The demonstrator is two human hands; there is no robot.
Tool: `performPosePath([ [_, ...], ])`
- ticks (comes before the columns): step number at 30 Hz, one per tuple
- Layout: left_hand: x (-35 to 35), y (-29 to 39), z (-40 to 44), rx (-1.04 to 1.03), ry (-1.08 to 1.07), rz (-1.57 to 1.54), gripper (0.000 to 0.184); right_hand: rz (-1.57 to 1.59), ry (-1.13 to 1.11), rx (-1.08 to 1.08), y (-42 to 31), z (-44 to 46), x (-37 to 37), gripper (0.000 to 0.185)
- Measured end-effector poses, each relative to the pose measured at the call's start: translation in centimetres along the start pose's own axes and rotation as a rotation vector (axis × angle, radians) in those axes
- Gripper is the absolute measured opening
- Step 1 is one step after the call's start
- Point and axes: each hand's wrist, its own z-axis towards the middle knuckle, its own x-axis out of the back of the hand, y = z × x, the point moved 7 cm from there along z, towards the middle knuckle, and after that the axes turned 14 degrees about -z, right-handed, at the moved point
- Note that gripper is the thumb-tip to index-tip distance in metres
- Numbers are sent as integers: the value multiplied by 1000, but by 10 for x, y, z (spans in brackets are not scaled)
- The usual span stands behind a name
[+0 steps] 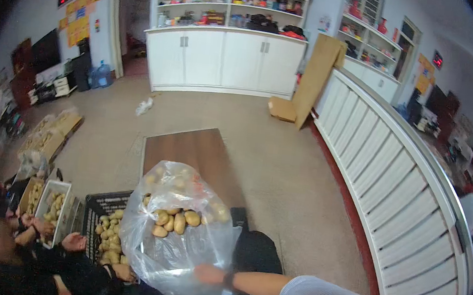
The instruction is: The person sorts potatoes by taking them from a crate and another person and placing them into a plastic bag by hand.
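A large clear plastic bag (172, 262) lies in front of me with several potatoes (179, 223) in it. My right hand (210, 274) reaches in from the right, under a striped sleeve and a dark wristband, and is at the bag's lower part. Its fingers are blurred, so its grip cannot be made out. My left hand is not visible. Left of the bag, a black crate (91, 213) holds more potatoes (109, 235).
Dark-sleeved people at the left have hands (74, 241) near the crates, one hand (124, 273) beside the bag. A white crate (49, 188) holds potatoes. A brown board (190, 149) lies beyond the bag. A white railing (389, 146) runs along the right.
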Motion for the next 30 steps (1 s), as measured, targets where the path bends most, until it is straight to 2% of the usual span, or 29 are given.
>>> performPosePath([
  [1,5,-3,-2,-2,5,-18,29,-112,-69,26,-10,-2,4,23],
  [3,10,-3,-1,-7,-8,-39,29,-140,-65,95,-8,0,-5,22],
  [5,16,-8,1,8,-4,-61,29,185,12,-1,-3,-10,3,22],
  [6,18,-10,4,12,-4,-71,29,185,11,-10,4,-9,-2,22],
  [8,24,-10,6,11,-8,-85,29,-35,20,111,-1,-3,-12,22],
  [9,26,-11,7,11,-9,-97,29,-35,15,102,-1,-4,-12,22],
  [11,33,-15,11,20,-15,-117,29,52,-119,-69,8,-2,-8,39],
  [16,40,-14,18,27,-32,-157,30,120,-157,-150,-10,-12,17,39],
  [19,44,-9,19,33,-45,-181,30,-9,-328,-154,-26,-14,29,38],
  [24,49,-9,27,40,-82,-237,31,83,-200,-77,-5,-3,8,37],
  [30,60,3,38,54,-141,-325,31,88,-214,-140,-7,-6,8,35],
])
